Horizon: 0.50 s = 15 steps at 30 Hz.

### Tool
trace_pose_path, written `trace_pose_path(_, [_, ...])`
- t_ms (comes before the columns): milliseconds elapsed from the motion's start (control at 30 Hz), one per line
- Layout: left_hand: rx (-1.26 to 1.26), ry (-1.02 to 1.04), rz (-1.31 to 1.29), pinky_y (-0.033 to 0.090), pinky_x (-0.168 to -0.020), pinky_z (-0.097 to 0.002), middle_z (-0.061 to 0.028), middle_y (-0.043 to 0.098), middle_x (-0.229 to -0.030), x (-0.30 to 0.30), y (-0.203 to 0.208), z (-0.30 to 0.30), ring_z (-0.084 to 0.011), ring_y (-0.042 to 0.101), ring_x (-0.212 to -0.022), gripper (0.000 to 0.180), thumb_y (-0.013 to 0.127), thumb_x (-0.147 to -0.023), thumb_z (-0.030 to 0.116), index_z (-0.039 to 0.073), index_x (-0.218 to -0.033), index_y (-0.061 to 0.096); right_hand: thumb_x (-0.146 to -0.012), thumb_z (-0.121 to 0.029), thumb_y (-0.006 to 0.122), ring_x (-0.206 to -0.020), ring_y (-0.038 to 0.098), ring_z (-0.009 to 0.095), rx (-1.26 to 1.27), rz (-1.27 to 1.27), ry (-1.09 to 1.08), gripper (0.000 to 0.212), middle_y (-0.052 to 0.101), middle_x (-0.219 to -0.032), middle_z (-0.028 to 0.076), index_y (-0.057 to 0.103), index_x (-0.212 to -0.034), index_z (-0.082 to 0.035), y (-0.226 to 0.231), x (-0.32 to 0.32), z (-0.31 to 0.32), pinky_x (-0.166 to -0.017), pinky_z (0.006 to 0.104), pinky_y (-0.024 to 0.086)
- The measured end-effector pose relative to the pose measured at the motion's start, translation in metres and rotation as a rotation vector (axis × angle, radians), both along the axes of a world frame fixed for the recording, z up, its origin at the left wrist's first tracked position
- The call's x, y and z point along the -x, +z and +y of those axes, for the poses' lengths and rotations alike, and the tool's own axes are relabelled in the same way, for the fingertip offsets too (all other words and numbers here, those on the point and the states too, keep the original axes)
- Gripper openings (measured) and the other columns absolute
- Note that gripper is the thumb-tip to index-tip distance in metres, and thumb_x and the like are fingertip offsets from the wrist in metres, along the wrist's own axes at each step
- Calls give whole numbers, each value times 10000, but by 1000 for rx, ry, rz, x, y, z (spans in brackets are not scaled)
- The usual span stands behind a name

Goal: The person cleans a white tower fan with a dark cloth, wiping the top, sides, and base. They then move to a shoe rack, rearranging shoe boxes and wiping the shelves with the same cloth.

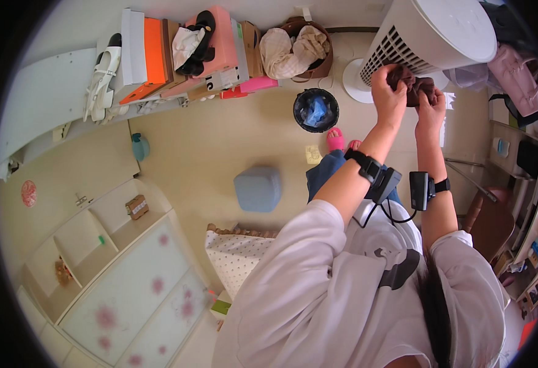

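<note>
A dark brown piece of cloth [420,91] is bunched up between my two hands. My left hand [390,97] is closed on its left part, with the thumb on top. The fingers of my right hand [431,111] pinch the right part, close beside the left hand. Directly behind the cloth stands a tall white appliance [447,27] with a slatted grille and a round white base. Whether the cloth touches the appliance I cannot tell. Black straps with small devices sit on both my forearms.
A black waste bin [316,110] with a blue liner stands left of my feet. Beyond it are a basket of cloth [296,46] and shoe boxes [152,58]. A blue stool [257,189] is at left. Pink bag [517,80] and brown chair [488,224] are at right.
</note>
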<state>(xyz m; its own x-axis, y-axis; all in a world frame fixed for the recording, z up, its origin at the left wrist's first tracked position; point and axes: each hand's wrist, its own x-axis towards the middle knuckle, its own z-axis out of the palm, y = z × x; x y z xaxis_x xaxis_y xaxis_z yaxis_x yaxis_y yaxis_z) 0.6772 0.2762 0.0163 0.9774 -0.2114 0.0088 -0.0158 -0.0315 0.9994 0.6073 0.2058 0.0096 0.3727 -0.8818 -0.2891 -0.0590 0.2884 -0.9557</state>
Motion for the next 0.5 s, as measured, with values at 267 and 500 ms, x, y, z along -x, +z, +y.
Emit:
trace_pose_path(267, [-19,-64,99,502,-880,-335,-151,579,-1103,21,12,6,-252,626,-980,328,598,-784,-65,-28,-1108,571,-839,-43,654,-859,590,116,63,87,-32,340,624,-987,69,532,-1150,17,18,23,7,-752,245,479])
trace_pose_path(500, [3,-172,199,454,-922,-392,-163,557,-1059,10,19,69,-327,561,-1009,358,634,-754,-48,6,-1102,572,-841,-39,651,-870,592,117,38,131,-116,344,622,-1000,73,527,-1158,11,17,20,74,-751,244,483])
